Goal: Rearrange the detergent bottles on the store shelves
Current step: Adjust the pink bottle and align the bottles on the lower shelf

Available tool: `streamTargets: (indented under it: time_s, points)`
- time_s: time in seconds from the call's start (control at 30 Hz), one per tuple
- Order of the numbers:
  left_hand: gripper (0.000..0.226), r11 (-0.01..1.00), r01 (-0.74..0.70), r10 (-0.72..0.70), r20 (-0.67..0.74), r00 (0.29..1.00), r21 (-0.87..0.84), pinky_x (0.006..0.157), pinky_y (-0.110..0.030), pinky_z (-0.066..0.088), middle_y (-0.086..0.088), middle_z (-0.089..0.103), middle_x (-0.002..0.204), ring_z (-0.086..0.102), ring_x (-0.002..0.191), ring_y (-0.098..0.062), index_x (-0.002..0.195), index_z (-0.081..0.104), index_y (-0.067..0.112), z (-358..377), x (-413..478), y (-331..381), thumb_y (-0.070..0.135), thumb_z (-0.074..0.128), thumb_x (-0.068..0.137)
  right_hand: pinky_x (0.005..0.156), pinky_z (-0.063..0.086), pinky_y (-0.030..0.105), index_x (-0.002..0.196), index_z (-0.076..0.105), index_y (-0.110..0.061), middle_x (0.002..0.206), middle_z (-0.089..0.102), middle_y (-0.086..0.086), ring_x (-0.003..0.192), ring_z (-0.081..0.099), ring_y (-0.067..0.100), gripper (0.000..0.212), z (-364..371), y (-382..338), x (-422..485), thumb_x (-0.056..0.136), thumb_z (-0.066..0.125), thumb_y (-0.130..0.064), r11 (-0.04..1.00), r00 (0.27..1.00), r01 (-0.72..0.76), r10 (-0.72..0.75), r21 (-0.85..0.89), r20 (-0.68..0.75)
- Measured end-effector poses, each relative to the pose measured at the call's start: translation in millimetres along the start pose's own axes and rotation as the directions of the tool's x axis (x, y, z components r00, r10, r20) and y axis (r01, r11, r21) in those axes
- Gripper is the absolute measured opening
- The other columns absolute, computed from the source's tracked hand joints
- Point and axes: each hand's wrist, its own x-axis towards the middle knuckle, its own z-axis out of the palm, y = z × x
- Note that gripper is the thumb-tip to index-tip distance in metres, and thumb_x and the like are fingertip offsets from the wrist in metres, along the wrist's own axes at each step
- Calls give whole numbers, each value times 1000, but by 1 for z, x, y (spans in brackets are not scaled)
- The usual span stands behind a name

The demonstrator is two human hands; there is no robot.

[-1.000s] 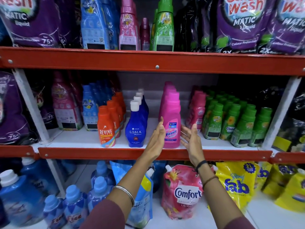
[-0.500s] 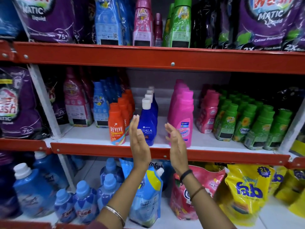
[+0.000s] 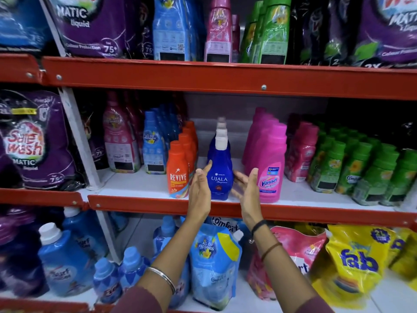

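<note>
A dark blue Ujala bottle [image 3: 220, 170] with a white cap stands at the front of the middle shelf [image 3: 140, 203], heading a row of the same bottles. My left hand [image 3: 199, 188] is open just left of it, fingertips at its side. My right hand [image 3: 247, 188] is open just right of it, palm facing the bottle. Neither hand grips it. An orange Revive bottle [image 3: 178, 175] stands to the left and a pink Vanish bottle [image 3: 270, 168] to the right, each fronting its own row.
Green bottles [image 3: 361, 170] and dark pink bottles [image 3: 301, 154] fill the right of the middle shelf. Purple pouches [image 3: 33, 141] sit at left. The upper shelf [image 3: 225, 77] holds pouches and bottles. Below are blue jugs [image 3: 65, 263], a blue pouch [image 3: 214, 263] and yellow bags [image 3: 356, 263].
Both hands moved left from either side of the pink Vanish bottle to either side of the blue Ujala bottle. The view also shifted left and closer.
</note>
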Motion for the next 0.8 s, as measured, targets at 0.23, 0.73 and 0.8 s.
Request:
streamTargets:
  time_s: [0.23, 0.73, 0.8]
  points:
    - [72, 1000, -6, 7, 53, 999, -25, 118, -51, 27, 3, 36, 155, 32, 143, -15, 128, 42, 53, -8, -5, 4, 90, 13, 73, 93, 48, 30, 131, 48, -18, 137, 51, 6, 117, 53, 10, 77, 6, 2, -8, 79, 25, -71, 996, 994, 69, -74, -61, -75]
    - [64, 999, -12, 5, -190, 982, -32, 121, -40, 19, 8, 27, 156, 25, 142, -7, 143, 29, 41, -89, 14, 3, 65, 6, 88, 117, 20, 33, 142, 28, -27, 148, 29, -10, 135, 28, 0, 91, 105, 35, -30, 71, 24, -82, 986, 978, 109, -83, -126, 190]
    - [74, 998, 57, -61, -127, 990, -35, 120, -46, 24, 1, 29, 158, 29, 144, -16, 147, 29, 36, -93, 17, 0, 67, 7, 84, 116, 22, 34, 142, 29, -21, 150, 31, -2, 134, 33, 5, 92, 111, 35, -26, 72, 24, -80, 996, 986, 51, -39, -76, 161]
